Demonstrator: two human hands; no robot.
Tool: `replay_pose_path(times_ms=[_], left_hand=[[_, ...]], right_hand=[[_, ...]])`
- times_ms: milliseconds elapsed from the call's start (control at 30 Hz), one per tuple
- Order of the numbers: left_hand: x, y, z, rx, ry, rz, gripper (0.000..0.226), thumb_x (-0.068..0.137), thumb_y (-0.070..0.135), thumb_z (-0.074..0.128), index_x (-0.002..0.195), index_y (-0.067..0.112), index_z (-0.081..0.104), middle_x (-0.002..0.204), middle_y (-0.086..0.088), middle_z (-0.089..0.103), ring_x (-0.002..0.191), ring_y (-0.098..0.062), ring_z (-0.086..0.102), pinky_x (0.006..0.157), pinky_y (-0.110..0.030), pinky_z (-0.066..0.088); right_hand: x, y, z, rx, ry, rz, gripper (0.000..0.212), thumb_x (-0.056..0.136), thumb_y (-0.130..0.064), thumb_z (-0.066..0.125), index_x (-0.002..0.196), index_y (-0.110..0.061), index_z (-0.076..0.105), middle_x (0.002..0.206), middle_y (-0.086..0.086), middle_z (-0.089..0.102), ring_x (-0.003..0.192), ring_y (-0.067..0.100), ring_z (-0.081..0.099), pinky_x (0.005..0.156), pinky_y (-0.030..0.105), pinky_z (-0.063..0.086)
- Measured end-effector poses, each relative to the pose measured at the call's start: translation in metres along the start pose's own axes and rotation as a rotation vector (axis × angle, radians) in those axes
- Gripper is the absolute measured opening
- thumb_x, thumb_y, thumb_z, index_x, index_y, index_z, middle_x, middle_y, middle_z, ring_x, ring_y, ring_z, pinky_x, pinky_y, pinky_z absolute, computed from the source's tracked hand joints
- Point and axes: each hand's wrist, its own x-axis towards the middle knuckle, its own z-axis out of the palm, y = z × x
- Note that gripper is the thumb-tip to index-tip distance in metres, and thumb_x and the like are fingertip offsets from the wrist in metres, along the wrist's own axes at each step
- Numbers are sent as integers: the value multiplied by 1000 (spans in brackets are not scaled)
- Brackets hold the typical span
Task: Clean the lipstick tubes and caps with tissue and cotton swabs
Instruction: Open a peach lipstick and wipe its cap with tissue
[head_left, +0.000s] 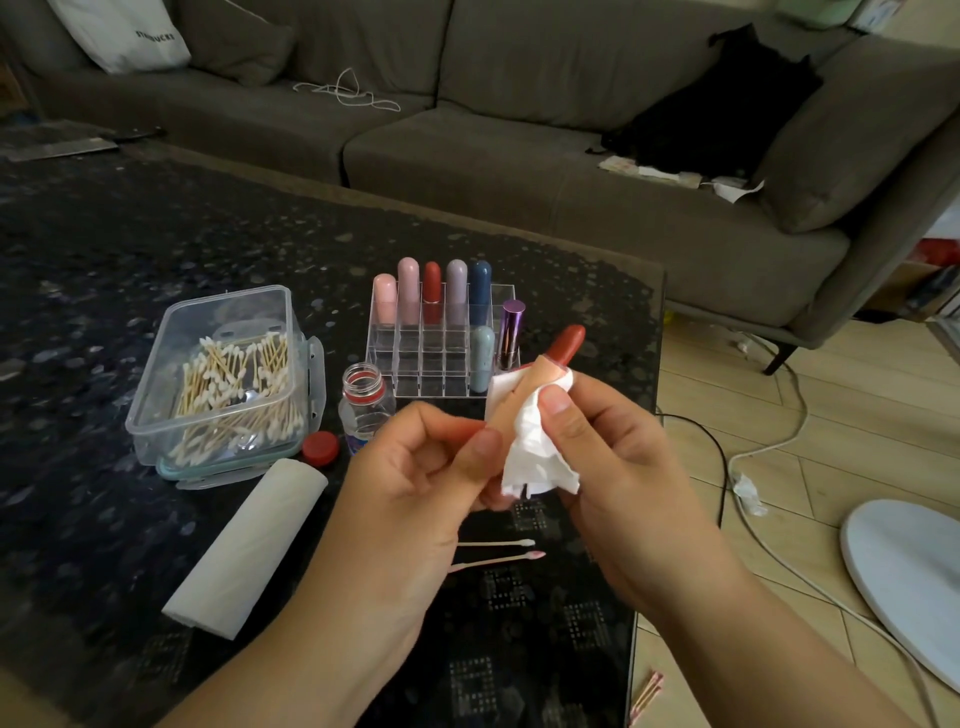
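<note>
My left hand grips the lower end of an open lipstick tube with a peach body and a red bullet pointing up and to the right. My right hand pinches a crumpled white tissue against the tube's body. A clear acrylic organizer behind my hands holds several capped lipsticks, among them a purple metallic one. Two used cotton swabs lie on the table below my hands.
A clear box of cotton swabs stands at the left. Near it are an open small bottle, its red cap and a tissue roll. The dark table's right edge drops to a floor with cables and a white disc. A sofa sits behind.
</note>
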Motion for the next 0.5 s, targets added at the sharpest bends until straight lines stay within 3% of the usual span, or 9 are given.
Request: replay_pose_path(times_ms=[133, 200, 367, 500], left_hand=[[0, 3, 0, 87, 62, 98, 27, 57, 26, 75, 76, 11, 62, 72, -4, 71, 67, -11, 67, 60, -16, 51], [-1, 3, 2, 111, 73, 84, 31, 59, 27, 74, 80, 9, 60, 71, -2, 71, 65, -8, 66, 58, -14, 49], [-2, 0, 1, 17, -39, -103, 38, 73, 39, 55, 89, 5, 64, 74, -10, 71, 62, -19, 65, 67, -36, 51], [0, 1, -3, 37, -14, -32, 32, 67, 33, 64, 83, 5, 63, 68, -9, 69, 59, -16, 63, 62, -29, 53]], right_hand=[[-1, 2, 3, 2, 7, -5, 32, 92, -33, 46, 104, -14, 68, 95, 12, 71, 93, 30, 66, 89, 44, 53], [0, 3, 4, 12, 18, -2, 30, 91, -34, 46, 100, -18, 70, 93, 11, 71, 92, 29, 67, 86, 42, 54], [1, 1, 4, 74, 15, 17, 26, 90, -33, 47, 91, -19, 69, 81, 7, 69, 70, 14, 61, 66, 30, 47], [1, 3, 4, 60, 11, 27, 28, 89, -34, 47, 94, -19, 70, 82, 5, 69, 74, 16, 62, 70, 34, 49]])
